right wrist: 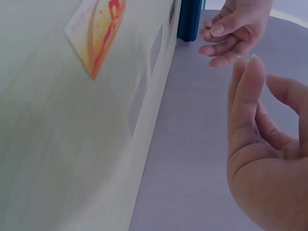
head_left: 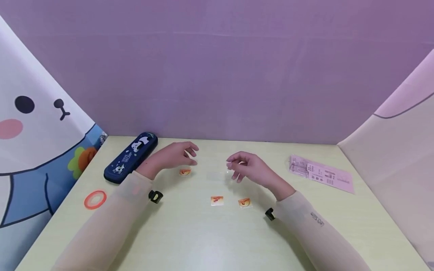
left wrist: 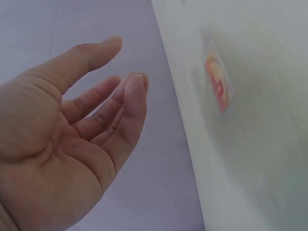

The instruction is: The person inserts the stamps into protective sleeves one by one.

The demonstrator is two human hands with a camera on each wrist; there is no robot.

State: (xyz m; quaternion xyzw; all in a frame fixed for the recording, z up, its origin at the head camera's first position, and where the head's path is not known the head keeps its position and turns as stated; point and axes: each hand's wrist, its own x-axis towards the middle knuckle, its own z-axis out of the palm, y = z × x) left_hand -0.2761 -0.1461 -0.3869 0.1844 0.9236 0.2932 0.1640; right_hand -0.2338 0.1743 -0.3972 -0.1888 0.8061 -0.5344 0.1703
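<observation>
My left hand (head_left: 174, 155) hovers over the table at left of centre, fingers loosely bent and thumb apart, holding nothing. Close under it lies a small orange-and-yellow printed card (head_left: 185, 172), also seen in the left wrist view as a printed card (left wrist: 219, 83). Facing it, my right hand (head_left: 252, 168) is raised too; its relaxed fingers and thumb stand apart in the right wrist view with nothing between them. Between the hands lie faint see-through pieces (head_left: 214, 176) on the table. Nearer the front are two more printed cards, a left one (head_left: 217, 200) and a right one (head_left: 245, 203).
A dark blue pencil case (head_left: 132, 156) with panda pictures lies beside my left forearm. Nearer the left edge is an orange ring (head_left: 95, 199). A pink printed packet (head_left: 322, 174) rests on the right. Purple cloth (head_left: 217, 75) hangs behind the pale table (head_left: 203, 241).
</observation>
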